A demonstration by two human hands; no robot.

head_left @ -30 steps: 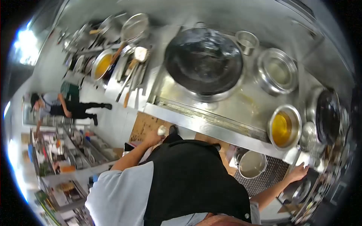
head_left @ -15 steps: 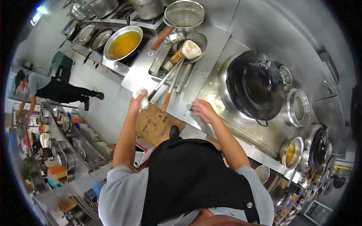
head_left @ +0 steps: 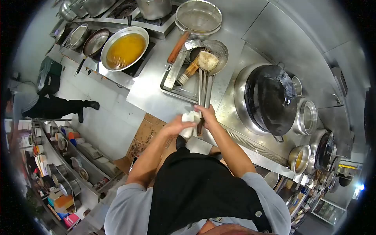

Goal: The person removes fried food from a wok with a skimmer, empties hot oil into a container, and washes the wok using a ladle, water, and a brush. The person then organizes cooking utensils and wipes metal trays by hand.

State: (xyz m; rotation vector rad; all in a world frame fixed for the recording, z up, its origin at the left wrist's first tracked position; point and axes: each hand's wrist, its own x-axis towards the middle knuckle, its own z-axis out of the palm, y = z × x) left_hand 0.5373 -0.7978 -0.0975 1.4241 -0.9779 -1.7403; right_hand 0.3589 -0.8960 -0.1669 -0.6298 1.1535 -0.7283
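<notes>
My left hand point(head_left: 176, 126) is closed on a crumpled white cloth point(head_left: 188, 118) at the counter's front edge. Right beside it, my right hand point(head_left: 207, 116) wraps round a long-handled wok utensil, whose wooden handle point(head_left: 200, 128) points down past the edge. Long metal shafts run side by side up from my hand, and I cannot tell how many it grips. Above them are a pale, squarish utensil head point(head_left: 208, 61), a perforated strainer point(head_left: 221, 51) and a bamboo brush point(head_left: 189, 73), over a rectangular metal tray point(head_left: 176, 94).
A black wok point(head_left: 272, 96) sits in the range on the right. Left are a pan of yellow oil point(head_left: 126, 47) and a dark frying pan point(head_left: 96, 41). A round sieve point(head_left: 199, 16) stands behind the tray. Cardboard point(head_left: 147, 133) covers the floor; another person point(head_left: 58, 105) is far left.
My left hand has brought the cloth rightward to my right hand, which has closed on the wooden handle. The utensil shafts have swung right and now lie close together.
</notes>
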